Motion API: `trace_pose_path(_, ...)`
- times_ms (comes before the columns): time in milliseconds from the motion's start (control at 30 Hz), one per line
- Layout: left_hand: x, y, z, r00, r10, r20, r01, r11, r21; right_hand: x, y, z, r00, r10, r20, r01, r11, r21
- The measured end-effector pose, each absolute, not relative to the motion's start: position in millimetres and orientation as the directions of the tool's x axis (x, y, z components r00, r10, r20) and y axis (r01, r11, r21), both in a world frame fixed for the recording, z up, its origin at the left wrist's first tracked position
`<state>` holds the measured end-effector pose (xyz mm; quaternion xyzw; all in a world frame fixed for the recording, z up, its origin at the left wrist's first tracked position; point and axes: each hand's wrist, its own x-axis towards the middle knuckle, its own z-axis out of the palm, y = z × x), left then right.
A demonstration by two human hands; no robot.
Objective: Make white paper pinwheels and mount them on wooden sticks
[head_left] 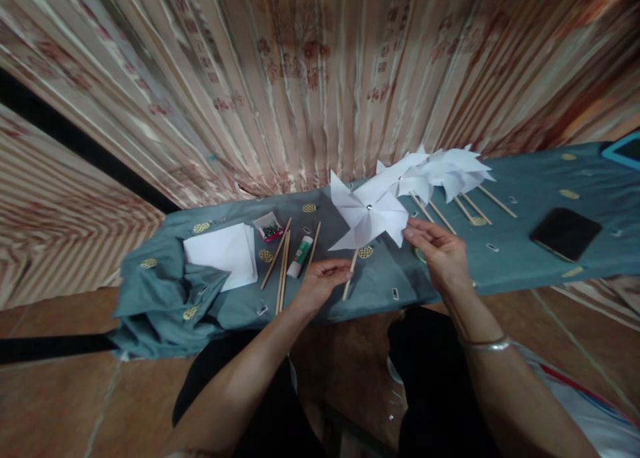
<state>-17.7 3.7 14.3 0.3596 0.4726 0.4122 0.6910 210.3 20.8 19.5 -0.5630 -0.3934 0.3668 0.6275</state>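
Observation:
A white paper pinwheel (pixel 385 213) with a silver pin at its centre is held up over the cloth-covered board. Its wooden stick (pixel 349 286) is pinched between the thumb and fingers of my left hand (pixel 324 281). My right hand (pixel 440 250), with a bracelet at the wrist, has its thumb and fingers closed on the right-hand blade. Behind and to the right lie several more white pinwheels (pixel 453 171), their sticks pointing toward me. A green roll (pixel 421 255) is partly hidden beside my right hand.
Left of my hands are a glue stick (pixel 300 257), loose wooden sticks (pixel 283 271), a small box of pins (pixel 269 228) and stacked white paper (pixel 220 251). A black phone (pixel 566 234) lies at the right. A patterned curtain (pixel 310 78) hangs behind the board.

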Motion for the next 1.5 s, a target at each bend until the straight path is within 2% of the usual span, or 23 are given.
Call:
trace_pose_path(367, -16, 4, 13, 0.163, 0.924, -0.345, -0.227, 0.376, 0.899, 195, 15, 23, 0.379, 0.924, -0.050, -0.163, 0.014, -0.987)
trace_pose_path(933, -14, 5, 9, 0.123, 0.938, -0.325, -0.244, 0.346, 0.906, 175, 8, 28, 0.269, 0.949, -0.164, -0.258, -0.093, -0.962)
trace_pose_path(1500, -13, 5, 9, 0.133, 0.935, -0.329, -0.242, 0.353, 0.904, 160, 5, 28, 0.157, 0.974, -0.165, -0.264, -0.120, -0.957)
